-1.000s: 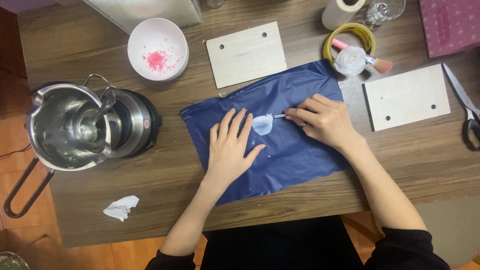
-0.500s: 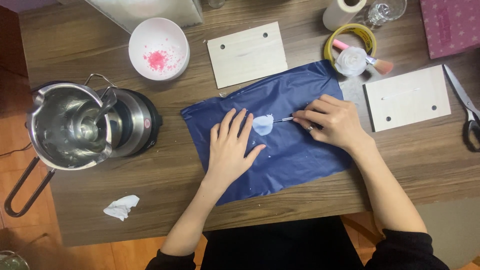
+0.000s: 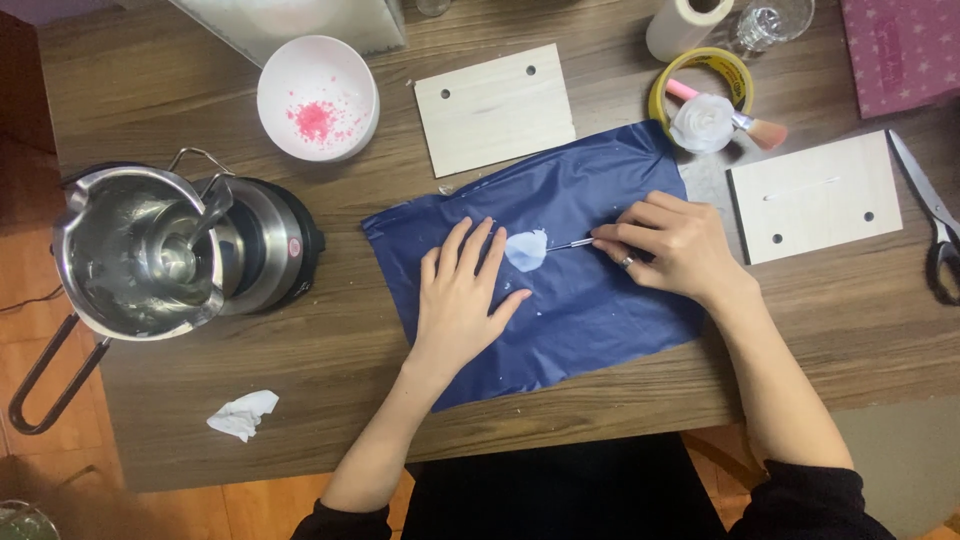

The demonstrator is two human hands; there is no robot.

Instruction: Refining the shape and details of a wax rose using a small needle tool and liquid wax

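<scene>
My left hand (image 3: 458, 300) lies flat, fingers spread, pinning the blue sheet (image 3: 560, 260) to the counter (image 3: 330, 380). My right hand (image 3: 668, 245) pinches a thin metal tool (image 3: 572, 243), tip at the pale wax piece (image 3: 526, 250) mid-sheet. Wax looks thin, brittle; lift by the edge. Sheet is limp, slippery. Pink starred box (image 3: 900, 50) at top right corner.

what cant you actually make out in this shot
- Thin metal tool, head view: the right hand covers its handle, so its kind and the grip are unclear.
- Pale blue-white patch on the dark blue plastic sheet: too small to tell the material.
- Grey-handled scissors: cut off by the right edge.
- Steel pot: reflections blur the contents.
- Sheet under the flat left hand: hidden.
</scene>
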